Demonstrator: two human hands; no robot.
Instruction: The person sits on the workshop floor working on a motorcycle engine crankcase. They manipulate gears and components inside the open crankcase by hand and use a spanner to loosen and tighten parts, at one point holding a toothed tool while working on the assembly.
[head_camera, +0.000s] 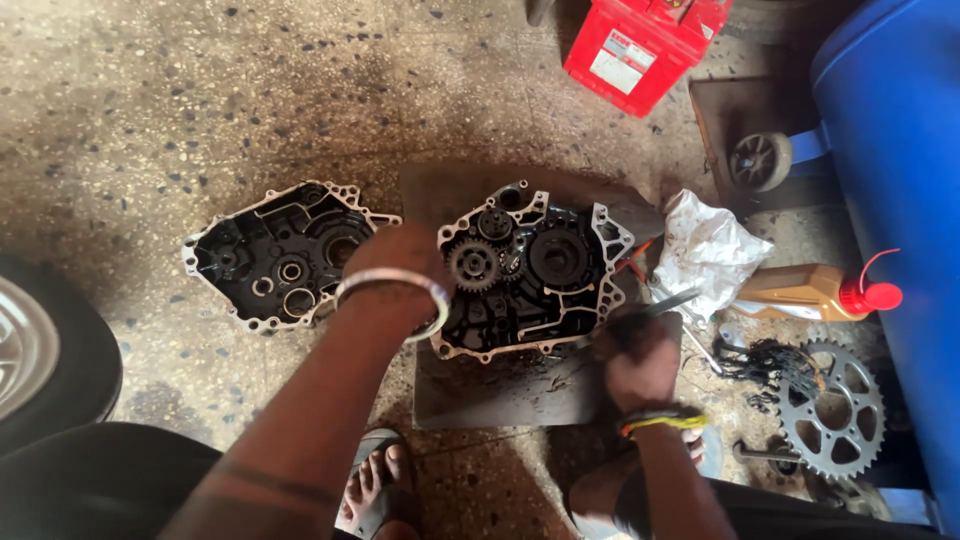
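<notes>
Kneeling view over speckled concrete floor (150, 120). Black-and-silver engine crankcase half with exposed gears (530, 265) sitting on dark flat metal plate (500, 390), centre of frame. Left hand (395, 265), silver bangle at wrist, resting on left edge of that crankcase half, beside small toothed gear (472, 265); fingers hidden behind the hand, open or curled cannot tell. Right hand (635, 350), yellow-and-black bands at wrist, at lower right corner of crankcase half, fingers closed around slim dark metal tool (672, 300) slanting up to the right; blurred. Second, emptier black crankcase half (285, 255) lying flat on floor just left of plate, apart from it. Crumpled white plastic bag (705, 250) right of crankcase; amber oil bottle with red cap (815, 292) lying on its side beyond bag. Large grey toothed sprocket (832, 408) flat at lower right, dark chain (765, 360) next to it. Red box-shaped battery (640, 45) at top, blue drum (895, 180) at right edge, tyre (50, 350) at left edge. Sandalled foot (375, 485) at bottom.
</notes>
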